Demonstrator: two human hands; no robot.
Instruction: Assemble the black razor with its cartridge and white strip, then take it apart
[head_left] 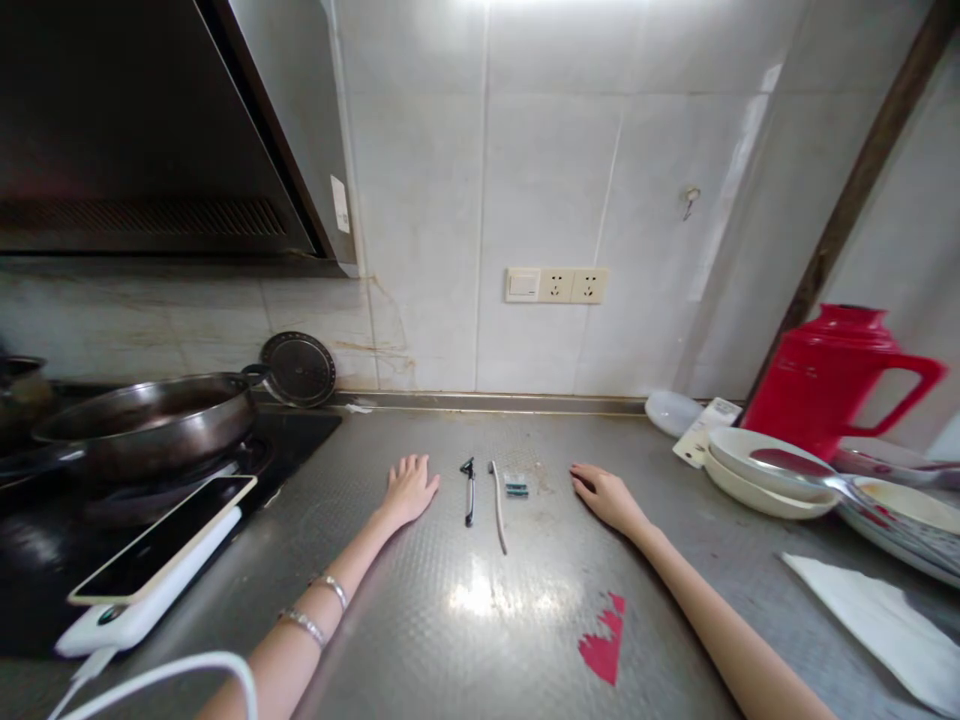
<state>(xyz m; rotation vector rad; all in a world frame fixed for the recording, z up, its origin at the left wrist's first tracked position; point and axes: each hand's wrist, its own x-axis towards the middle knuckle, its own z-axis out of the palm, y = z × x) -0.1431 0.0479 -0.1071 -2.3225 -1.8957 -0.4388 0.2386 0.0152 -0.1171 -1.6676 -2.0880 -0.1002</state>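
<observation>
"Grey metal, that worktop point(420, 625), and both your hands lie on it?"

"Both, yes. Your left hand point(409, 490) is palm down, its fingers a little spread and pointing toward the tiled wall point(427, 230)."

"And your right hand point(606, 498)?"

"Palm down too, its fingers loosely extended and turned inward. I can't tell how far the tips curl."

"What sits between your hands?"

"Three small things, side by side. Nearest your left hand is a thin black-and-silver tool point(470, 495) with a dark, angled head at its far end. Just right of it lies a slim whitish stick point(499, 508), slightly bent. Then a small teal-and-clear piece point(517, 486), close beside the stick's upper half — too small to make out properly. That one is nearest your right hand, though well apart from it."

"Anything closer to you?"

"A torn red scrap point(606, 645), lying just inside your right forearm."

"And farther out?"

"On your left, a phone point(165, 540) rests on a white power bank point(150, 590), near a metal pan point(161, 415) on the hob. On your right, a red thermos point(817, 375) stands behind stacked bowls point(765, 480) — and a white sheet point(877, 625) lies nearer you."
</observation>
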